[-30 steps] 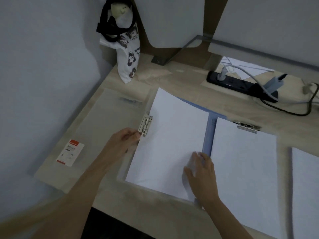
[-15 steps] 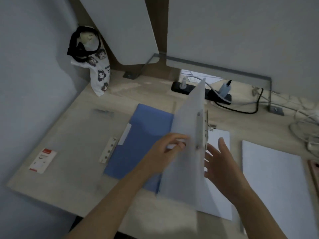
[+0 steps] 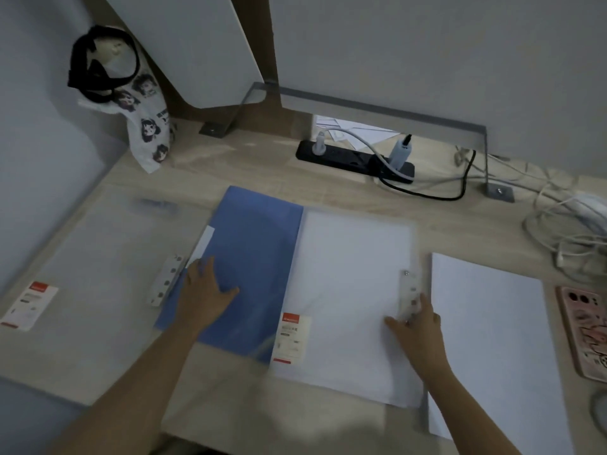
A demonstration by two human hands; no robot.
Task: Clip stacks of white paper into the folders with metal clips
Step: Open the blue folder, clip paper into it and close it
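The left hand lies flat & open on the blue folder on the table. The right hand rests w/ loose fingers on the clear folder beside it, touching its metal clip. White paper shows through. A paper stack lies to the right.

folder left of paper stack — power strip behind.
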